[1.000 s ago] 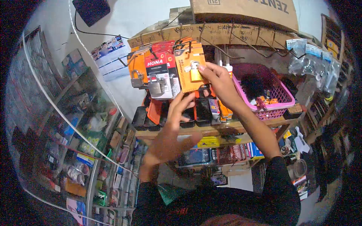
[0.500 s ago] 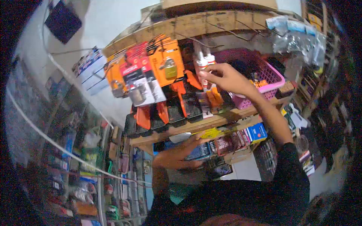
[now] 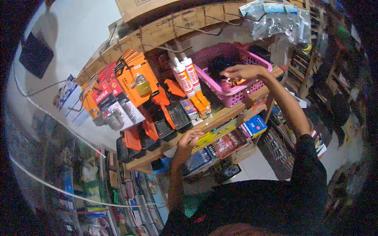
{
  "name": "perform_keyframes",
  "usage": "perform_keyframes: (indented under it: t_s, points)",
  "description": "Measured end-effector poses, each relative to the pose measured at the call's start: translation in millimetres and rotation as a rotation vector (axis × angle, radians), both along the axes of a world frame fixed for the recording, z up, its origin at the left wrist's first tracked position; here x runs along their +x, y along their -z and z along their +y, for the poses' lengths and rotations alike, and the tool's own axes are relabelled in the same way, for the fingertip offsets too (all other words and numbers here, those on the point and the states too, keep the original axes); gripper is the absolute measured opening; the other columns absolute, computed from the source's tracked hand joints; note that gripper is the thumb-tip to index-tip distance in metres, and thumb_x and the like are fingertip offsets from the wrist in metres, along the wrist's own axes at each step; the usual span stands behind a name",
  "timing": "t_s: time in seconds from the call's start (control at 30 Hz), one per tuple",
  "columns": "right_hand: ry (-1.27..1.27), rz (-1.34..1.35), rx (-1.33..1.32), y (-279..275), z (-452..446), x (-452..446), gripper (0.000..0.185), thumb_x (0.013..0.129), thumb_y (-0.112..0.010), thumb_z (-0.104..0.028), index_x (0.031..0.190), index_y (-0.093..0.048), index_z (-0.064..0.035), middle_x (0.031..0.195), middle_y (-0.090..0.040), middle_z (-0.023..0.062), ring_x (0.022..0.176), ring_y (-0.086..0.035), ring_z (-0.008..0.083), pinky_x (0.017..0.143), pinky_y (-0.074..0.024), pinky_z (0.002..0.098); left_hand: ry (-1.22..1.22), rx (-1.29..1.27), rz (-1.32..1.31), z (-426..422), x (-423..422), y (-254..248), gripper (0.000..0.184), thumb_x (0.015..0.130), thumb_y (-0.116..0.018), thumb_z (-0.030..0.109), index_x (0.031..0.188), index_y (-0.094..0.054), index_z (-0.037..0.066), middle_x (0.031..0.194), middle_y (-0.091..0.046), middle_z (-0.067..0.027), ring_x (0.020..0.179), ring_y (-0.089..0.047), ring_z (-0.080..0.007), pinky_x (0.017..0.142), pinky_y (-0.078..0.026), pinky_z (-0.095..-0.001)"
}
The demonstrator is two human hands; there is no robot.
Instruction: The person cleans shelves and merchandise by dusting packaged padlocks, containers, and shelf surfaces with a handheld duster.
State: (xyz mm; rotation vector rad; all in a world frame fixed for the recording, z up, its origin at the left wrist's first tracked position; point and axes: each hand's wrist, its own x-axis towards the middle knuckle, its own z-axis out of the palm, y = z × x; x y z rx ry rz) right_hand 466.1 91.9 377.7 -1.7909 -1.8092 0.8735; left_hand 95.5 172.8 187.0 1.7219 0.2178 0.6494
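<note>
My right hand [image 3: 245, 73] is over the near side of the pink basket [image 3: 235, 98], its fingers drawn together in a pinch; what they hold, if anything, is blurred. Low by the front edge of the wooden shelf [image 3: 220, 122] is my left hand [image 3: 190, 138], fingers loosely bent and nothing visible in it. Carded padlocks hang at the left: an orange card with a brass padlock [image 3: 142, 85] and red HONA cards [image 3: 103, 94]. Neither hand touches them. Two white tubes [image 3: 188, 78] stand between the cards and the basket.
Black bins with orange parts [image 3: 132, 138] line the shelf at the left. Metal hooks [image 3: 201, 30] stick out from the wooden beam above, with clear plastic packets [image 3: 275, 25] at the right. A blue box [image 3: 255, 126] and lower trays sit beneath. A white cord [image 3: 71, 190] crosses the left side.
My right hand has left the padlock card and moved right, past the tubes, to the basket. My left hand has dropped away from the cards to the shelf edge. The view has shifted right and tilted.
</note>
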Motion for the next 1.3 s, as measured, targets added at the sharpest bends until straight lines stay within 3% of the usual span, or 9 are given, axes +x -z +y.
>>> perform_keyframes:
  t_s: [0.13,0.33,0.5,0.57,0.7,0.8,0.87,1.17,1.3]
  points:
    - [0.085,0.212,0.141,7,17,36,0.060,0.097,-0.044,-0.045,0.140,-0.037,-0.0036,0.127,-0.056,0.0142,0.102,-0.058,0.0160,0.092,-0.0442,0.0310,-0.001,0.050,0.030,-3,6,-11,0.032,0.093,-0.051,0.017,0.117,-0.052,-0.002,0.109,-0.061,-0.0122,0.101,-0.059,-0.0175,0.090,-0.046,-0.0310]
    - [0.201,-0.535,0.097,42,49,132,0.039,0.089,-0.057,-0.026,0.121,-0.057,-0.0047,0.105,-0.065,0.0098,0.088,-0.060,0.0171,0.077,-0.0484,0.0326,-0.130,0.220,0.212,1,3,-19,0.028,0.092,-0.051,0.021,0.102,-0.060,-0.003,0.089,-0.064,-0.0087,0.084,-0.061,-0.0157,0.080,-0.048,-0.0281]
    - [0.395,0.146,0.187,202,72,280,0.026,0.081,-0.061,-0.023,0.097,-0.069,-0.0041,0.082,-0.069,0.0084,0.073,-0.065,0.0191,0.063,-0.0499,0.0358,-0.125,-0.066,0.067,29,-3,27,0.032,0.094,-0.050,0.027,0.092,-0.063,-0.002,0.080,-0.063,-0.0070,0.076,-0.059,-0.0136,0.074,-0.046,-0.0270]
    - [0.403,-0.415,0.121,174,69,250,0.028,0.082,-0.061,-0.026,0.094,-0.069,-0.0020,0.074,-0.067,0.0094,0.068,-0.064,0.0193,0.062,-0.0491,0.0354,-0.224,0.021,0.079,12,3,3,0.032,0.095,-0.049,0.028,0.090,-0.062,-0.001,0.078,-0.062,-0.0062,0.074,-0.058,-0.0132,0.073,-0.046,-0.0278]
    - [0.704,-0.032,0.393,158,44,198,0.031,0.083,-0.061,-0.030,0.095,-0.069,-0.0029,0.073,-0.067,0.0104,0.067,-0.064,0.0209,0.063,-0.0493,0.0359,-0.210,0.006,0.162,9,-1,-23,0.034,0.097,-0.048,0.029,0.089,-0.062,-0.001,0.076,-0.061,-0.0052,0.071,-0.056,-0.0127,0.069,-0.045,-0.0281]
    - [0.430,-0.604,0.363,123,41,171,0.029,0.085,-0.060,-0.029,0.095,-0.070,-0.0034,0.073,-0.067,0.0101,0.067,-0.064,0.0211,0.064,-0.0497,0.0358,-0.231,-0.073,0.096,12,-3,-11,0.035,0.098,-0.047,0.032,0.089,-0.062,0.001,0.075,-0.061,-0.0047,0.070,-0.055,-0.0126,0.065,-0.043,-0.0270]
    - [0.422,-0.334,0.412,155,64,205,0.031,0.076,-0.066,-0.039,0.095,-0.066,-0.0147,0.084,-0.068,0.0117,0.073,-0.064,0.0340,0.065,-0.0495,0.0458,-0.193,-0.193,0.149,22,-7,-4,0.036,0.098,-0.045,0.032,0.090,-0.061,0.001,0.074,-0.061,-0.0047,0.068,-0.054,-0.0126,0.063,-0.041,-0.0257]
    - [0.457,-0.571,0.229,149,81,207,0.040,0.067,-0.069,-0.024,0.101,-0.068,-0.0037,0.090,-0.070,0.0142,0.077,-0.066,0.0254,0.067,-0.0520,0.0396,-0.109,-0.299,0.151,45,-15,14,0.039,0.096,-0.045,0.035,0.094,-0.059,-0.002,0.080,-0.062,-0.0091,0.069,-0.054,-0.0128,0.064,-0.039,-0.0237]
    - [0.495,-0.126,0.235,143,74,200,0.037,0.068,-0.067,-0.022,0.098,-0.067,-0.0020,0.089,-0.069,0.0152,0.076,-0.065,0.0251,0.066,-0.0513,0.0401,-0.089,-0.442,0.005,42,-12,25,0.037,0.096,-0.045,0.033,0.096,-0.059,0.000,0.085,-0.062,-0.0105,0.074,-0.055,-0.0136,0.069,-0.040,-0.0240]
